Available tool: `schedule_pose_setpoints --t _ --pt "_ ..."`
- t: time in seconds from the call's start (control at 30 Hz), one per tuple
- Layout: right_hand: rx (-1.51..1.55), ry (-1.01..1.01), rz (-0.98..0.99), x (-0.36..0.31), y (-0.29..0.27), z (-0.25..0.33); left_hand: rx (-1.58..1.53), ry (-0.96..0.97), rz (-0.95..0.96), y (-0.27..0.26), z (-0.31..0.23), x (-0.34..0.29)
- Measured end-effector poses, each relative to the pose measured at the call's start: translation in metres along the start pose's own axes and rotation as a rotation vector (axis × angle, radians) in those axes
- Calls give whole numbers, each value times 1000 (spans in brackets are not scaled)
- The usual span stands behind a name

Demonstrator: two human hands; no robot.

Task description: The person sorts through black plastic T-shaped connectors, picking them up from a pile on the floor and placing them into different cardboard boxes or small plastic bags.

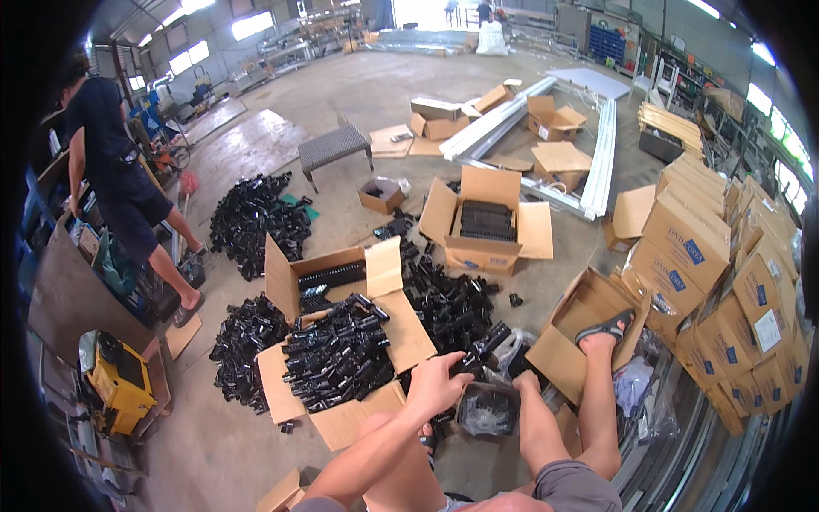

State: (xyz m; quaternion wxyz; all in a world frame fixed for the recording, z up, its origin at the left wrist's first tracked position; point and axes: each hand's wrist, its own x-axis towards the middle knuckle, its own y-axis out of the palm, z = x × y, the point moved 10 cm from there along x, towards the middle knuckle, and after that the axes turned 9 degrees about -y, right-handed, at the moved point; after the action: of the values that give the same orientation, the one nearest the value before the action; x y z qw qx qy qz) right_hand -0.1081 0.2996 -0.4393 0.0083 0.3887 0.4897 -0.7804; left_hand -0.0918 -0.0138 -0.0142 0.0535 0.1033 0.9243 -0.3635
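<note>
My left hand (437, 383) reaches in from the lower middle, thumb and forefinger around the near end of a black bracket-like part (488, 343). My right hand (527, 383) is to its right, beside a clear plastic bag (510, 348) and a dark piece; its fingers are mostly hidden. Below and between the hands stands a small dark bin (488, 410) lined with clear plastic. Left of my left hand, an open cardboard box (416, 328) carries a heap of glossy black parts (337, 350) on its flaps, with neat rows inside. Another black heap (448, 294) lies just beyond.
More black piles (260, 224) lie to the left. An open box (484, 256) of stacked black parts stands ahead. My sandalled right foot (604, 331) rests at an open carton (563, 341). Stacked cartons (682, 243) line the right. A person (119, 162) stands far left, near a yellow machine (119, 384).
</note>
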Motion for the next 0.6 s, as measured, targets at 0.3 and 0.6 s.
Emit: schedule_pose_setpoints --t 0.3,0.6 --pt "-15 20 -86 -19 -15 -12 -5 22 59 23 9 1" --pt "649 -385 -695 -96 -100 -4 13 146 -10 10 -10 5"
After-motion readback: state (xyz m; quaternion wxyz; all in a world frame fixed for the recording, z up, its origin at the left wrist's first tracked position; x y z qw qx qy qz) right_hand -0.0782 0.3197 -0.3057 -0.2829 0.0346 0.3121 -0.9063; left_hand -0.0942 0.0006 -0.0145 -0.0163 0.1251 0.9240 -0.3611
